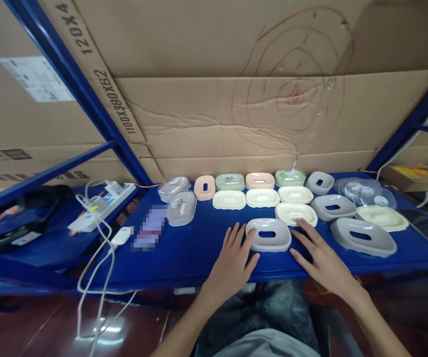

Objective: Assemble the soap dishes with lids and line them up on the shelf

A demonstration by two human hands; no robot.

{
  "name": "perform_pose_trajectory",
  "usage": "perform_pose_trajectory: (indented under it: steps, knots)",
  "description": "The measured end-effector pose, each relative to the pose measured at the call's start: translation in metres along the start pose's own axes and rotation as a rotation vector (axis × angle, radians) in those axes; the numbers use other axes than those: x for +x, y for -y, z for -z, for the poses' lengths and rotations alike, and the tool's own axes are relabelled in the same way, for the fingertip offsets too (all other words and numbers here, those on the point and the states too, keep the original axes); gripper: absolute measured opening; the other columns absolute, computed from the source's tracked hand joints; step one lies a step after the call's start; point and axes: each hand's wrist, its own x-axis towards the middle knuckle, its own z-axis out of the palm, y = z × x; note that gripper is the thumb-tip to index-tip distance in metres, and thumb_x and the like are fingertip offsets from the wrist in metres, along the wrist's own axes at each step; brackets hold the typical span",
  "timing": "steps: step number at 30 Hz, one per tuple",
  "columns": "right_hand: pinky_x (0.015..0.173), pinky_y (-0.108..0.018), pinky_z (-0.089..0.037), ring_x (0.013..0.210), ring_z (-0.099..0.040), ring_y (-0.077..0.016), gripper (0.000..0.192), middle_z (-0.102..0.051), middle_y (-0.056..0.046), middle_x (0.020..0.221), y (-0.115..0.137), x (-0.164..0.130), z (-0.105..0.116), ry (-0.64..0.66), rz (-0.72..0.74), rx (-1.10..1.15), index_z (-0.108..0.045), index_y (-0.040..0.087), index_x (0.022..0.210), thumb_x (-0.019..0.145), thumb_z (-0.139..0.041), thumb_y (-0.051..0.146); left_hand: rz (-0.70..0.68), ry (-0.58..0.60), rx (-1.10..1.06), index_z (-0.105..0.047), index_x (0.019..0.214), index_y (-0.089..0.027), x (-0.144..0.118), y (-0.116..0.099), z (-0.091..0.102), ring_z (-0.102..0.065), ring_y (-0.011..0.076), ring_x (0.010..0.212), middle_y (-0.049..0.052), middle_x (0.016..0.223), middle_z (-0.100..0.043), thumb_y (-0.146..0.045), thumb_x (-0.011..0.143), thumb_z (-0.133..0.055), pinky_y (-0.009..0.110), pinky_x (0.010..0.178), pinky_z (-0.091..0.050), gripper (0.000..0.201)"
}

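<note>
You had your left hand point(234, 255) and right hand point(320, 258) flat and open, holding nothing, flanking the grey soap dish point(268, 234) at the shelf's point(184, 248) near edge; it looked light, rigid, smooth plastic, best gripped by its 2 long rims.

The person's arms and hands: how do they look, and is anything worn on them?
Both forearms are bare up to the picture's edge. The left hand and right hand wear no gloves; no ring, watch or bracelet shows. No sleeves are visible.
</note>
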Motion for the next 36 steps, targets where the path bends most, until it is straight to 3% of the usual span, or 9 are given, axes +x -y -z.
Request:
perform_pose_trajectory:
  steps: [9, 19, 25, 31, 36]
  knots:
    - [0.133, -0.057, -0.041, 0.166, -0.036, -0.0354, 0.049, -0.033, -0.013, 0.180, 0.000, 0.002, 0.002, 0.016, -0.036, 0.028, -0.059, 0.025, 0.155, 0.110, -0.059, 0.045, -0.017, -0.009, 0.004, -0.039, 0.169, -0.023, 0.000, 0.003, 0.000, -0.030, 0.0392, 0.168, 0.018, 0.177, -0.040, -0.040, 0.114, -0.048, 0.068, 0.136, -0.030, 0.058]
    - [0.128, -0.058, -0.048, 0.155, -0.053, -0.0337, 0.039, -0.053, -0.014, 0.167, 0.013, 0.006, -0.001, -0.060, 0.016, -0.045, -0.067, 0.023, 0.146, 0.112, -0.054, 0.038, 0.011, -0.074, -0.105, -0.048, 0.161, -0.024, -0.002, 0.018, 0.008, -0.038, 0.0347, 0.166, 0.016, 0.172, -0.049, -0.031, 0.111, -0.052, 0.060, 0.134, -0.039, 0.051]
    - [0.122, -0.061, -0.052, 0.145, -0.061, -0.0355, 0.037, -0.062, -0.016, 0.157, 0.031, 0.016, 0.000, -0.052, 0.097, -0.063, -0.071, 0.020, 0.141, 0.111, -0.056, 0.036, 0.061, -0.116, 0.009, -0.057, 0.153, -0.021, -0.007, 0.051, 0.026, -0.044, 0.0377, 0.161, 0.013, 0.157, -0.065, -0.034, 0.108, -0.055, 0.061, 0.131, -0.043, 0.047]
    - [0.123, -0.060, -0.051, 0.146, -0.059, -0.0353, 0.040, -0.060, -0.016, 0.159, 0.049, 0.032, -0.007, -0.014, 0.159, -0.040, -0.070, 0.021, 0.143, 0.110, -0.057, 0.040, 0.052, -0.158, 0.123, -0.057, 0.154, -0.018, -0.011, 0.083, 0.033, -0.037, 0.0413, 0.164, 0.015, 0.156, -0.066, -0.038, 0.109, -0.052, 0.066, 0.129, -0.043, 0.050]
    - [0.129, -0.055, -0.046, 0.156, -0.050, -0.0322, 0.041, -0.053, -0.015, 0.167, 0.031, 0.019, 0.018, -0.153, 0.088, -0.012, -0.065, 0.024, 0.148, 0.110, -0.057, 0.038, 0.033, -0.144, 0.099, -0.051, 0.159, -0.018, -0.017, 0.094, 0.027, -0.034, 0.0379, 0.167, 0.016, 0.165, -0.057, -0.040, 0.111, -0.049, 0.063, 0.131, -0.041, 0.053]
